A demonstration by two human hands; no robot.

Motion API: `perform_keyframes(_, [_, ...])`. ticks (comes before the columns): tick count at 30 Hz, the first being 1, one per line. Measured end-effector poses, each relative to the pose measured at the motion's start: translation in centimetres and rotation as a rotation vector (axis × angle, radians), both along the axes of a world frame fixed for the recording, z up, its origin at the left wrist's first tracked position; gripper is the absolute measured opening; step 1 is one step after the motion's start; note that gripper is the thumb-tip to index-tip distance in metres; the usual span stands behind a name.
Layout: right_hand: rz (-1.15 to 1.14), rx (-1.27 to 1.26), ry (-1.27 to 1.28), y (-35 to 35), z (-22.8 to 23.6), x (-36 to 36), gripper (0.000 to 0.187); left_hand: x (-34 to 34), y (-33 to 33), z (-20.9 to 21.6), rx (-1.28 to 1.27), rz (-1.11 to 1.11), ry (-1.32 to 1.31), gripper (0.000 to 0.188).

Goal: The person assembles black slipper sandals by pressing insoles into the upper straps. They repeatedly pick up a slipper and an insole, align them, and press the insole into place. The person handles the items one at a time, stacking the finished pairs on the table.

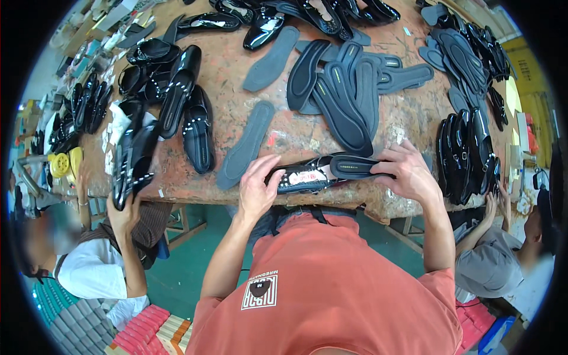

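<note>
A black studded shoe lies sideways at the near edge of the table, a pale patch with red marks showing inside it. My left hand is closed around the shoe's left end, thumb against its rim. A black padded insole extends over the right part of the shoe, its left end in the shoe opening. My right hand pinches the insole's right end; the fingers hide that tip and part of the shoe. Just beyond lies a heap of black insoles, with a loose grey insole to the left.
Finished-looking black shoes stand at left, more along the far side, and others at right. Another insole pile lies far right. A co-worker's hand holds shoes at left; another person's hands are at right.
</note>
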State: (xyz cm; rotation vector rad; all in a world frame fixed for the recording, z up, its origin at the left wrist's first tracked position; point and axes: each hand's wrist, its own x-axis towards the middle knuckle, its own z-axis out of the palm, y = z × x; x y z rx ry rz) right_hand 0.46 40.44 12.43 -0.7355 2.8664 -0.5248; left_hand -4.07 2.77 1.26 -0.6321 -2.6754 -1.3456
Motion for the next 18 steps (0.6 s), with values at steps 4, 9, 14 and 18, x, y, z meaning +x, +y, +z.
perform_keyframes(4, [0.146, 0.004, 0.080, -3.9, -1.9, -1.4, 0.028, 2.8, -0.6, 2.3, 0.060, 0.318, -0.294, 0.034])
perform_keyframes(9, [0.147, -0.188, 0.088, -9.7, -6.6, -2.1, 0.028, 5.4, -2.6, -1.3, 0.502, 0.330, -0.724, 0.036])
perform_keyframes(14, [0.090, -0.227, 0.035, -11.4, -7.8, -1.9, 0.025, 5.2, -2.8, -1.1, 0.522, 0.306, -0.811, 0.039])
perform_keyframes(18, [0.100, -0.197, 0.046, -11.9, -8.0, -1.9, 0.023, 5.0, -2.6, -1.1, 0.514, 0.361, -0.840, 0.041])
